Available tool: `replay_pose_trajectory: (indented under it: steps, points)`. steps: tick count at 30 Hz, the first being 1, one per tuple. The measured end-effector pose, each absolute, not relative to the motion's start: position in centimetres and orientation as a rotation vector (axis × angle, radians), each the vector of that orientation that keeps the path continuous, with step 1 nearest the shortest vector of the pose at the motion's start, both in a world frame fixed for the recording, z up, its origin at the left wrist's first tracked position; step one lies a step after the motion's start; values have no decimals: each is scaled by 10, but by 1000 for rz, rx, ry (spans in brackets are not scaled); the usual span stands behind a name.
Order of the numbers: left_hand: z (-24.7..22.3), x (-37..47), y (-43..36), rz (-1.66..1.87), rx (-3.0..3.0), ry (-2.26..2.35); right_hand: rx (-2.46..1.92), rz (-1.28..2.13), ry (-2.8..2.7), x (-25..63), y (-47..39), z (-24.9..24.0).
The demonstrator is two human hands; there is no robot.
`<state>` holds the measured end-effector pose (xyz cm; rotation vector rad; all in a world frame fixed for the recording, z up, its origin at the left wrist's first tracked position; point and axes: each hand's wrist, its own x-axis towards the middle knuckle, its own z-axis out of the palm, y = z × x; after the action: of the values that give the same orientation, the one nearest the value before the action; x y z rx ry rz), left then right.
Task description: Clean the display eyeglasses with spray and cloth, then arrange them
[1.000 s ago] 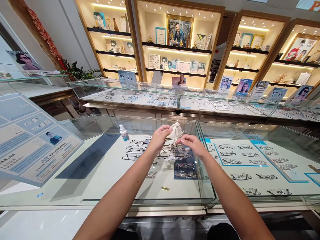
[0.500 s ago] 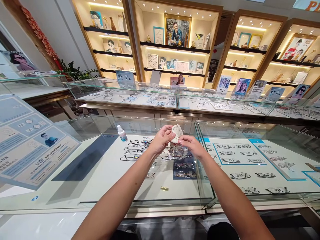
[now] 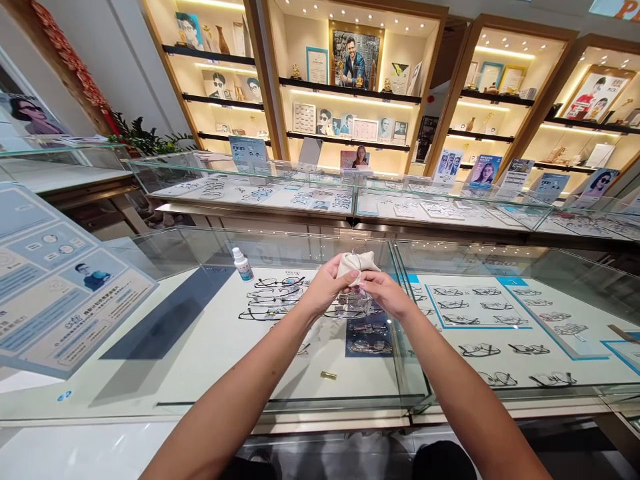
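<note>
A cream cloth is bunched between my two hands, above the glass counter. My left hand is closed on its left side, thumb pressed on the front. At the lower right of the cloth, my right hand pinches with thumb and fingers. A thin dark curved line, like the rim of eyeglasses, shows at the cloth's top; the rest is hidden by cloth and fingers. Below the hands several eyeglasses lie in the display. A small white bottle with a blue label stands to the left.
The glass display counter spans the front, with more eyeglasses at right. A small gold-coloured piece lies near the front edge. A large blue leaflet stand rises at left. Another glass counter and lit shelves are behind.
The cloth has spread wider toward the right and now reaches over the right fingers. Both hands stay close together in nearly the same place. The view has shifted slightly.
</note>
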<state>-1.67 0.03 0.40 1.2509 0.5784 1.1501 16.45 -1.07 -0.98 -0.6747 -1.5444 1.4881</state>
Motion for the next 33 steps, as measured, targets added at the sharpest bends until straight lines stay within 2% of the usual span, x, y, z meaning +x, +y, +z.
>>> replay_pose_trajectory:
  steps: [10,20,28,33]
  points:
    - [3,-18,1,1193,1366,544,-669,1450,-1659,165,-9,-15]
    - [11,-22,-2,1107,1332,548,-641,1545,-1460,164,-12,-7]
    - [4,-18,-1,1197,1429,575,-661,1487,-1656,164,-11,-13]
    - [8,-23,2,1151,1377,491,-676,1471,-1519,168,-11,-7]
